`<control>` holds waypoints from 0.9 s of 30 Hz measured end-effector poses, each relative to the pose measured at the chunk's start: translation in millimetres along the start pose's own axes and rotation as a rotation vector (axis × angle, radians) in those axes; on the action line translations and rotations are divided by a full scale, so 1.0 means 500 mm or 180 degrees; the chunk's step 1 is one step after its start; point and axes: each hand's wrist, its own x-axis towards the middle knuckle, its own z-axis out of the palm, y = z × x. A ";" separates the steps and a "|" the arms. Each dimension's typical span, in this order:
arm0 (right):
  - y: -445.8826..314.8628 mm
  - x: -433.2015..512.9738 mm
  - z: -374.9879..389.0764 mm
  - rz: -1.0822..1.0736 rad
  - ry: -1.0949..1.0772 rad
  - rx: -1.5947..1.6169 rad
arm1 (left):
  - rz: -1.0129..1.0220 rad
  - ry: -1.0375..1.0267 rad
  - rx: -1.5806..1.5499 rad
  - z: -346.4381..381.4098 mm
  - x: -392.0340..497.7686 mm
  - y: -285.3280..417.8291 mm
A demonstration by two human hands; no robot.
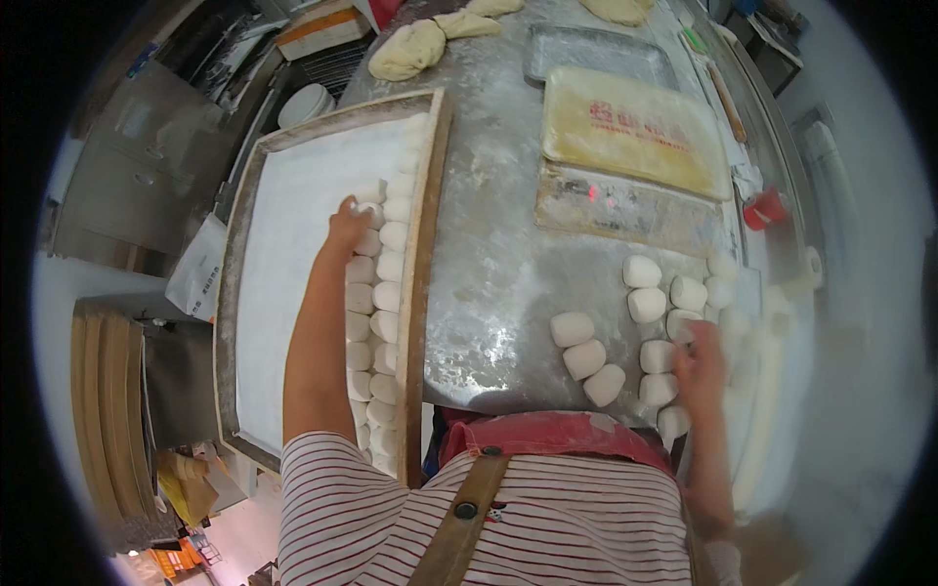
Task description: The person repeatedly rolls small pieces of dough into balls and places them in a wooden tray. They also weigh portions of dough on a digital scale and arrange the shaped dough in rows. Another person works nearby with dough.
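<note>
My left hand (350, 223) reaches into a wooden tray lined with white paper (293, 220), its fingers on a white dough piece (371, 214) in the left of two columns. Those columns of dough pieces run along the tray's right side. On the floured metal table, my right hand (701, 359) is among more dough pieces, its fingertips at one (657, 357) and just below another (681, 324). It is blurred, so its hold on any piece is unclear. Three dough pieces (584, 359) form a slanting row further left.
A scale (623, 209) with a yellow floury tray or lid (634, 132) on it stands beyond the loose pieces. Behind lies a metal pan (601, 55). Larger dough lumps (407, 50) rest at the far end. A red cup (764, 209) stands at the right edge.
</note>
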 end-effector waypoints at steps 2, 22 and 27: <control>0.121 -0.055 -0.060 0.0462 0.0657 -0.0241 | 0.0272 0.0282 0.0266 0.011 -0.013 0.002; 0.410 -0.414 -0.219 0.2281 0.0940 -0.1646 | 0.4706 -0.2785 0.1720 0.334 -0.624 0.307; 0.381 -0.375 -0.218 0.2186 0.0825 -0.1876 | 0.4585 -0.3077 0.1926 0.300 -0.633 0.364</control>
